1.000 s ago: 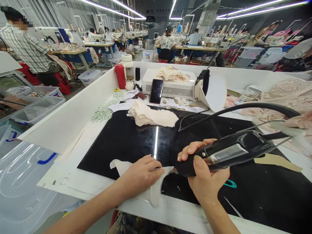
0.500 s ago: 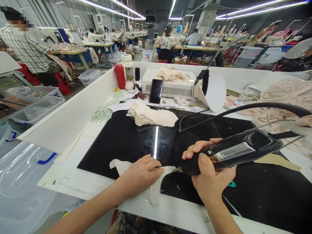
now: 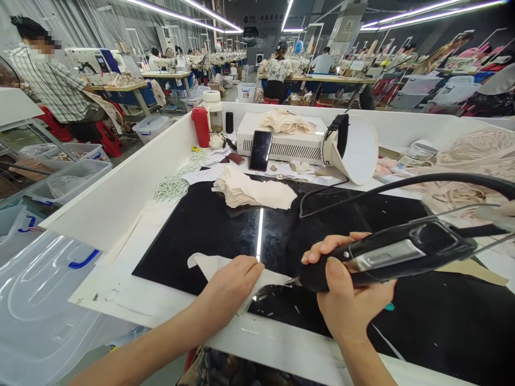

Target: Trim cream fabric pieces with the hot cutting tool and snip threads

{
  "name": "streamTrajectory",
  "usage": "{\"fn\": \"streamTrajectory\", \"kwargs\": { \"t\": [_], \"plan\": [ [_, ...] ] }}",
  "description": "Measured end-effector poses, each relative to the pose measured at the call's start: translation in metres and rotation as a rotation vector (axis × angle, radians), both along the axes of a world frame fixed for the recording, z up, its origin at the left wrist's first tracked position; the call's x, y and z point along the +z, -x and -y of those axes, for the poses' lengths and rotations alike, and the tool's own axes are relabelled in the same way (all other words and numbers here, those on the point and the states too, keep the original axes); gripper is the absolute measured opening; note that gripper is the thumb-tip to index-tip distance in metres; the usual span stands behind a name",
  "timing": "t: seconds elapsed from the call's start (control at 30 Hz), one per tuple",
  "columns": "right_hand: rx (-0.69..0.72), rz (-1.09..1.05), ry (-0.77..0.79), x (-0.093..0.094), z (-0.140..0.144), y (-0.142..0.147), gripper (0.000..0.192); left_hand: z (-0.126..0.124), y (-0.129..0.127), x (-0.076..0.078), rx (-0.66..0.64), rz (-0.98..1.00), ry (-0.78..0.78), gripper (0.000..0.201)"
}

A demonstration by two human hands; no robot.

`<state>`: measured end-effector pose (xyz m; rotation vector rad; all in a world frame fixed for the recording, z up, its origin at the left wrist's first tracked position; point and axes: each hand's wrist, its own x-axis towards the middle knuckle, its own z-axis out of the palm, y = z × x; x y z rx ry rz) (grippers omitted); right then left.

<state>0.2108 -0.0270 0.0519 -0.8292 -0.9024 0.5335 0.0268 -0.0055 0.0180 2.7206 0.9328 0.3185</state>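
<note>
My left hand (image 3: pixel 235 281) is closed on a cream fabric piece (image 3: pixel 209 264), its fingers bent at the cloth's upper edge. The cloth extends left and right of the hand over a black glossy sheet (image 3: pixel 193 220); my hand hides its middle. My right hand (image 3: pixel 350 295) grips a bulky black corded hand tool (image 3: pixel 386 254) with a silver panel on its side. Its narrow metal tip (image 3: pixel 296 281) meets the right end of the cloth. Small white scraps (image 3: pixel 270 310) lie on the black sheet below the cloth.
A stack of cream fabric pieces (image 3: pixel 253 190) lies farther back. Behind it are a phone (image 3: pixel 260 150), a white vented box (image 3: pixel 289 147) and a white lamp-like cone (image 3: pixel 360 150). The tool's black cable (image 3: pixel 402 185) arches at right. Low white walls (image 3: pixel 120 198) edge the table.
My left hand's fingers have drawn together and bent. The cloth has turned, its lower strip now mostly hidden behind that hand. The tool tip stays at the cloth's right end.
</note>
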Motion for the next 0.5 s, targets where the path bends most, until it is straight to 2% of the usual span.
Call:
{"fn": "streamTrajectory", "kwargs": {
  "t": [0.2,0.5],
  "plan": [
    [0.004,0.017,-0.03,-0.001,0.001,0.002,0.036,-0.008,0.0,0.004,-0.059,-0.016,-0.03,0.035],
    [-0.011,0.005,-0.004,0.001,0.008,0.006,0.036,-0.005,0.0,-0.01,-0.074,-0.095,-0.218,0.035]
  ]
}}
